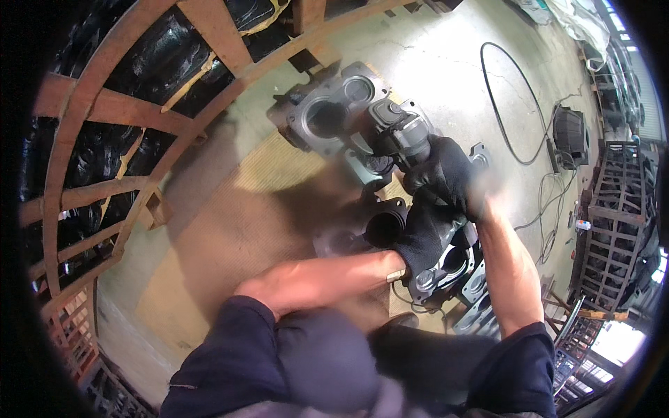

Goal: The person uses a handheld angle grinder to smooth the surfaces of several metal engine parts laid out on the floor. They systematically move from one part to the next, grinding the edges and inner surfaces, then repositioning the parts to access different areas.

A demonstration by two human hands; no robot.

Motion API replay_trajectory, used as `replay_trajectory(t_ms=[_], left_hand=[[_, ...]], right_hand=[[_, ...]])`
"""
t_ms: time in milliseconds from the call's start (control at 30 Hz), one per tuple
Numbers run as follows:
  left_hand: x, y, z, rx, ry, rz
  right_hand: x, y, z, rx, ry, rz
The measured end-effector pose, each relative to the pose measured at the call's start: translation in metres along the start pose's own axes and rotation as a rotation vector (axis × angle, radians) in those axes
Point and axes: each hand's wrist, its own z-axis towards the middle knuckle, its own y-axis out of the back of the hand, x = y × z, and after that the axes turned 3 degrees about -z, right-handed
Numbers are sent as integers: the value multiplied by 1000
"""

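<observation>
My right hand (447, 177), in a black glove, is wrapped round the body of a dark angle grinder (404, 132). The tool's head points away from me, close beside a grey metal casting (326, 118) with large round openings. Nearer to me, my gloved left hand (426, 233) is closed just below the right one; what its fingers hold is hidden. Another casting (385, 226) with a round bore lies just left of that hand. More grey castings (456, 261) show under and to the right of it. The grinder's working end is partly hidden among the parts.
A brown wooden crate (132, 111) with black-wrapped contents stands along the left. Yellowish ribbed sheet (279, 157) covers part of the floor. A black cable (482, 76) loops on the right near a dark box (571, 136). Metal racks (617, 202) stand at far right.
</observation>
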Motion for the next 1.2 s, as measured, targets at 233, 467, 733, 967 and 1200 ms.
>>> replay_trajectory(t_ms=[233,467,733,967,1200], left_hand=[[23,10,52,86,-90,504],[30,-3,34,37,-85,-423],[-13,0,6,129,10,-67],[-8,10,60,160,18,342],[13,-15,18,-165,97,-28]], right_hand=[[-22,28,22,-119,232,-250],[-25,6,4,-179,95,-40],[1,9,-4,-50,-15,-10],[-32,49,-11,-227,256,-213],[-18,6,-7,-99,257,-193]])
